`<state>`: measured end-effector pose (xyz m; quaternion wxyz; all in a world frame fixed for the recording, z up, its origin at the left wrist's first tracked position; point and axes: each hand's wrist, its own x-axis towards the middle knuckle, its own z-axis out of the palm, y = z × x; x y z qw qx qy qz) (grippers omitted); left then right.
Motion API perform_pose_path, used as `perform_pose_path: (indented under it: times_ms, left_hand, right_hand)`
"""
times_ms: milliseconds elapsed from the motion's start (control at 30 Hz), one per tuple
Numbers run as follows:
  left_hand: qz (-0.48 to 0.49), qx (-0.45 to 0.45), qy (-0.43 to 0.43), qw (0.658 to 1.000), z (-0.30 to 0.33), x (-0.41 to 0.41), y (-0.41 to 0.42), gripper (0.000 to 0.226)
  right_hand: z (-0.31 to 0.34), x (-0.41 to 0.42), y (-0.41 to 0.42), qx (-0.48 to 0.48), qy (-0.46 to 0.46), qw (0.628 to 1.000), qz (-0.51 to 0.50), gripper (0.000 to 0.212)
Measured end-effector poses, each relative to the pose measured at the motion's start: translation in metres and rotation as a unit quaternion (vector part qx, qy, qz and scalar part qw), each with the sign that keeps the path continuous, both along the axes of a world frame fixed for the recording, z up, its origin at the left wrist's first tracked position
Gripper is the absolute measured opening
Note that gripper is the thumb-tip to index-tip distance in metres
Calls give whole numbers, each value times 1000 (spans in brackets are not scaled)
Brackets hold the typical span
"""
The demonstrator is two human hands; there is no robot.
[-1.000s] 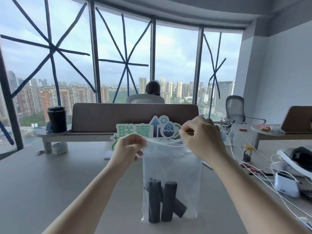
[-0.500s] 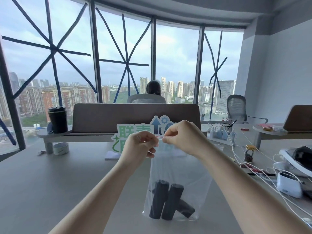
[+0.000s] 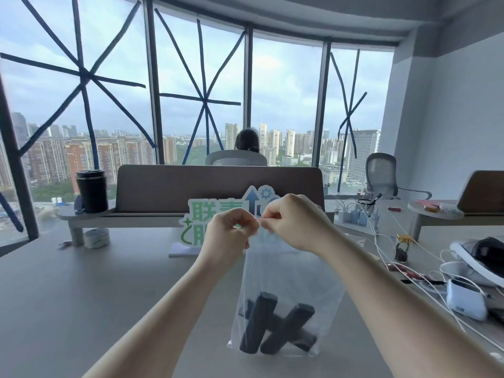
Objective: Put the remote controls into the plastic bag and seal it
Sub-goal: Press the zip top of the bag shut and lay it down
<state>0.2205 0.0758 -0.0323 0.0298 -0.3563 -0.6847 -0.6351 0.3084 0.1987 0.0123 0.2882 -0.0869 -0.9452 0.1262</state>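
Note:
A clear plastic bag [image 3: 293,279] hangs upright over the grey desk, its bottom resting near the desk surface. Three black remote controls [image 3: 275,327] lie crossed in its bottom. My left hand [image 3: 227,236] pinches the left end of the bag's top edge. My right hand [image 3: 296,221] pinches the same edge right beside it, fingertips almost touching, with a thin red strip of the seal showing between them. The rest of the bag's mouth is hidden behind my right hand.
A green and white sign [image 3: 207,216] stands behind the bag before a brown desk divider [image 3: 218,186]. White cables [image 3: 387,241], a white box [image 3: 466,298] and a headset [image 3: 482,257] crowd the right. A black mug [image 3: 91,190] and tape roll [image 3: 96,238] sit left. A person sits beyond the divider.
My right hand slid left along the bag's top edge until it met my left hand. The bag swung slightly right and the remotes inside shifted into a crossed heap.

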Motion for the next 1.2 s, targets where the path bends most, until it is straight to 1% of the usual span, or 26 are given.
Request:
perform_pose_path:
  times_ms: [133,233,367,500,600,667,767,933,1200]
  left_hand:
    - [13,19,1,1000,0,1,3,18]
    - [6,23,-1,1000,1,0,3,30]
    - [-1,16,1,1000,0,-1,2,35]
    - [-2,13,5,1000,1,-1,4,36]
    - [7,22,-5,1000,0,-1,6,27]
    - [17,33,-13,999,-2,-1,7,22]
    - [35,39,-26,998,-4,-2,7,24]
    - [68,56,-62,994,-6,-10,2,23]
    - [114,93,-58,987,-6,-28,-21,25]
  right_hand:
    - [-1,0,-4,4,15,1000,0,14]
    - [1,0,0,-38,7,999,14,13]
    - [3,-2,5,-59,-8,998,19,12]
    - [3,-5,3,-37,-14,999,18,19]
    - [0,-4,0,-40,-3,999,14,13]
    - [-3,-2,-3,-20,4,1000,-2,13]
    - [-6,2,-4,12,-3,1000,-23,17]
    - [-15,13,5,37,-15,998,-48,17]
    - [-24,30,22,81,0,995,-50,17]
